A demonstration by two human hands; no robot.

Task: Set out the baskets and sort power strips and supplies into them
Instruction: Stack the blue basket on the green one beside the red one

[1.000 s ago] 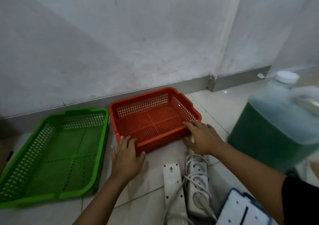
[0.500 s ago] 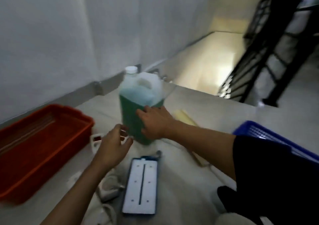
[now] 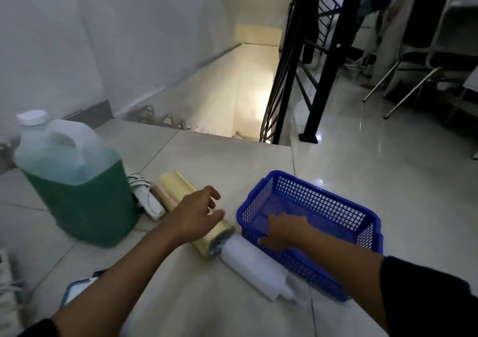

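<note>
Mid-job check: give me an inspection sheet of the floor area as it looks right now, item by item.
Surface: pale tiled floor, glossy.
Job's things: blue basket, empty; white power strip beside the jug.
Clutter: yellow roll and white roll lying end to end.
Grips: left hand open above the yellow roll; right hand on the basket's near rim.
Cables: white cord bundled on the strip.
Surroundings: open stairwell ahead, black railing, chairs far right.

sleeves: black, short, both arms | forearms: bare | hands: no gloves, no rings visible
</note>
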